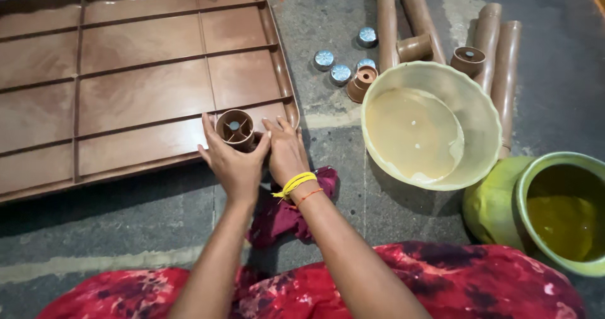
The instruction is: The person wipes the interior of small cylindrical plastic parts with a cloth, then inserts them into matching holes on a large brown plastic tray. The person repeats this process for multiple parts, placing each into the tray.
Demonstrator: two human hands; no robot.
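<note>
My left hand (pixel 232 161) and right hand (pixel 285 150) clasp the socket (pixel 236 130) on the tray (pixel 126 86), steadying it from both sides.

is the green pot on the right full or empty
Partly full. The green pot stands upright and yellowish liquid shows inside, its surface below the rim. How deep it goes cannot be told.

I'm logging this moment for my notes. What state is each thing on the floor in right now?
Brown tray: upside down, ribs showing.
Corner socket: open end up, held between both hands.
Left hand: cupped on the socket.
Right hand: fingers against the socket.
Basin: tilted, shallow water inside.
Green pot: upright, holding yellowish liquid.
Brown tubes: lying loose.
Silver caps: loose on the floor.
Red cloth: crumpled.
</note>
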